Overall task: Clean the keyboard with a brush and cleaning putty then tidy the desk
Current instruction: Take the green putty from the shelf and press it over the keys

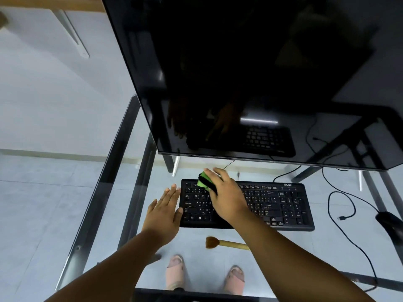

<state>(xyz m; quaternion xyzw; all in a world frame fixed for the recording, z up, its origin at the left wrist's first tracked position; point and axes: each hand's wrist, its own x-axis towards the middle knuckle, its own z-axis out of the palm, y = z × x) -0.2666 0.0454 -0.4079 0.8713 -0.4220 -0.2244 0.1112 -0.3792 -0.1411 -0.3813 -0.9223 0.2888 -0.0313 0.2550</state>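
Over keyboard (272, 203) top-left keys, my right hand (226, 197) grips green cleaning putty (204, 180), fingers curled round it. Left hand (163, 212) flat, fingers straight, steadying keyboard edge. Brush (224, 243) lies on tabletop (152, 247) near me. Putty step now; next I think press and lift along rows.

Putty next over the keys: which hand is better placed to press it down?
Right. The right hand already grips the green putty above the keyboard. The left hand lies flat and open at the keyboard's left edge, likely better for steadying it.
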